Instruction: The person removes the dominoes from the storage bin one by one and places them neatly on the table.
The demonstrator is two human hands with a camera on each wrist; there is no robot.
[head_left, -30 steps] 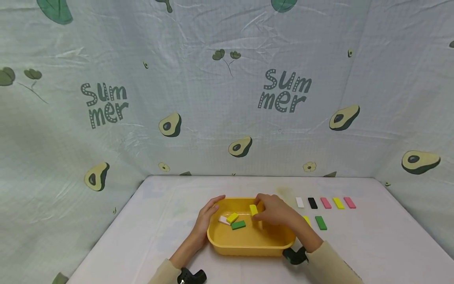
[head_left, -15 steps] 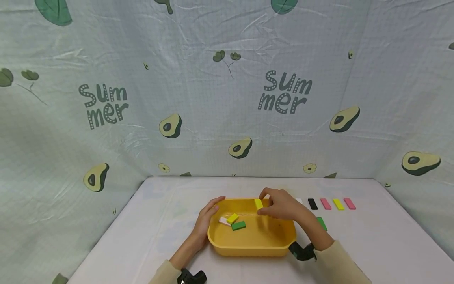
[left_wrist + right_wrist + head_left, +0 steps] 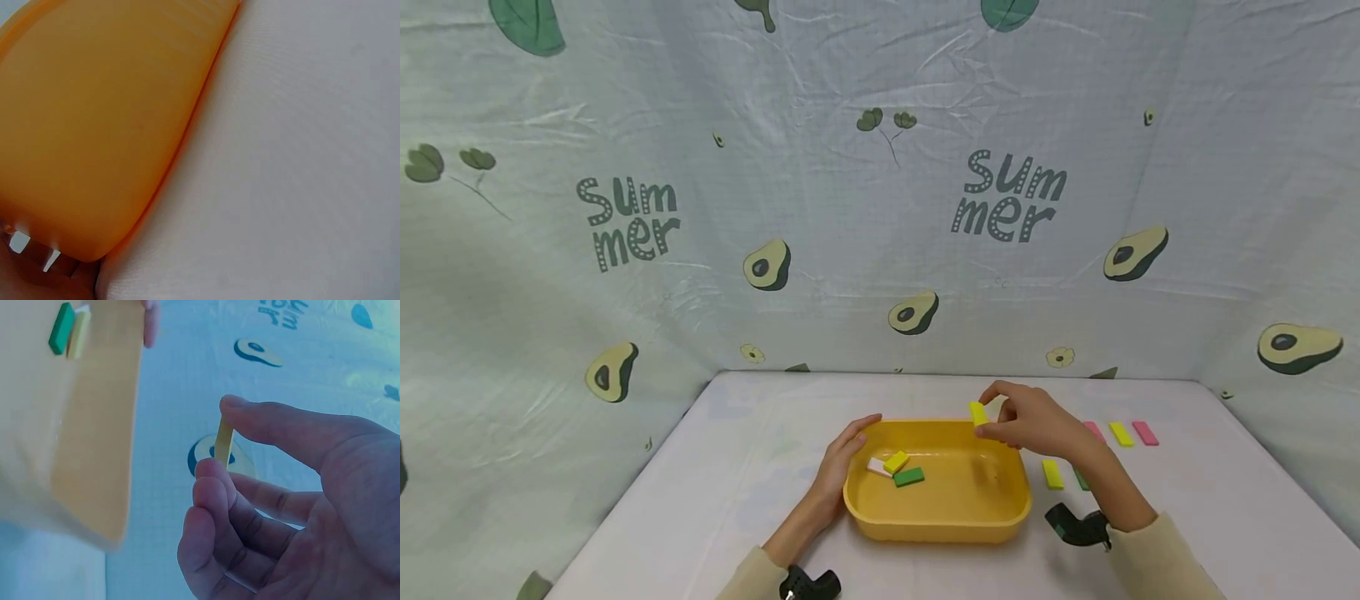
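Head view: right hand pinches a yellow block betw. thumb and fingertips, held above the yellow tray's far right corner, clear of the rim. Left hand curls round the tray's left wall. Inside tray, left end: white block, second yellow block, green block, touching or nearly so; rest of floor bare. Right of tray, on the table: a yellow piece, then pink and yellow pieces further back. Open table left and front.

Left wrist view: only the tray's outer wall and rim edge against the table; fingertips at bottom left.

Right wrist view: block seen edge-on, thin, upright betw. thumb and forefinger; tray at left, well apart.
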